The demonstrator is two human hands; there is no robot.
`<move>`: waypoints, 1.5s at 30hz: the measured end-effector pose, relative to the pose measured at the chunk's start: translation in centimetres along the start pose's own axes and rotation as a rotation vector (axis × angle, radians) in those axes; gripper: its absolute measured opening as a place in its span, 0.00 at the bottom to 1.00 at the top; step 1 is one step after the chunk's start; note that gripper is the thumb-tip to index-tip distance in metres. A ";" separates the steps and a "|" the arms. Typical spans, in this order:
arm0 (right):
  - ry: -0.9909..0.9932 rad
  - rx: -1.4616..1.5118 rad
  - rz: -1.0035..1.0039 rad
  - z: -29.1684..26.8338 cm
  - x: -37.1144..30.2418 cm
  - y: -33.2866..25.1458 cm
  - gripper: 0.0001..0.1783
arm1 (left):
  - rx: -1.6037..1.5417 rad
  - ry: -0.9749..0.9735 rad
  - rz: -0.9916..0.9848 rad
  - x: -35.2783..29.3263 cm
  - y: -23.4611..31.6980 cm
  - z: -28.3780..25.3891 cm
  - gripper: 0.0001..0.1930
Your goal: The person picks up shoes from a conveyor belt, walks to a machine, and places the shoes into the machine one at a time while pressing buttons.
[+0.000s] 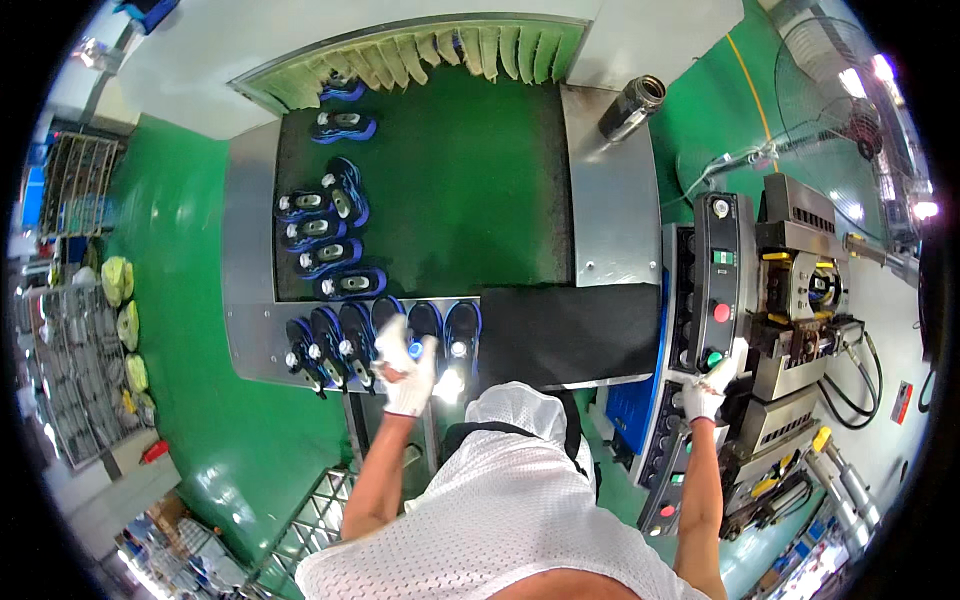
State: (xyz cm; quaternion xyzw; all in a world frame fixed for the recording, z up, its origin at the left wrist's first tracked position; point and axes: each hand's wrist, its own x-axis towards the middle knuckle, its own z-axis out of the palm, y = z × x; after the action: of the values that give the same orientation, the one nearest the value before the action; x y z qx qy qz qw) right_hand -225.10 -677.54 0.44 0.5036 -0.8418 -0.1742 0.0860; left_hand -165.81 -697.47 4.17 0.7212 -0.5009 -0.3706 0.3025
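My left hand [406, 368], in a white glove, is over a row of dark shoes with blue soles at the bench's near edge. Its forefinger and thumb are spread, with a blue round spot between them on a shoe [425, 318]. The hand covers the heel end of another shoe [387, 308], and its lower fingers are partly blurred. To the right, my gloved right hand [708, 392] reaches the machine's control panel [720, 280], fingers stretched out beside a green button [714, 359]. Whether it touches the button is unclear. Several shoes [350, 284] lie farther off on the green conveyor belt.
Green strip curtains [450, 50] hang over the belt's far opening. A dark metal flask [632, 108] stands on the steel side plate. A black mat [570, 335] covers the bench's right part. Metal press machinery [800, 290] and a large fan [830, 110] stand at right.
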 end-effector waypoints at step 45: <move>0.868 1.602 1.223 -14.8 -36.0 1.7 0.35 | -0.171 -1.710 1.413 -48.6 39.2 40.8 0.29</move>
State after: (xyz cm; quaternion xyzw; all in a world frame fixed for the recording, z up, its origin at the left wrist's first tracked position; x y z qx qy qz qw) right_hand -204.56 -648.21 15.87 -0.0705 -0.7165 0.6875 0.0948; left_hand -230.35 -666.46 24.92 -0.2424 -0.8154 -0.5234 0.0492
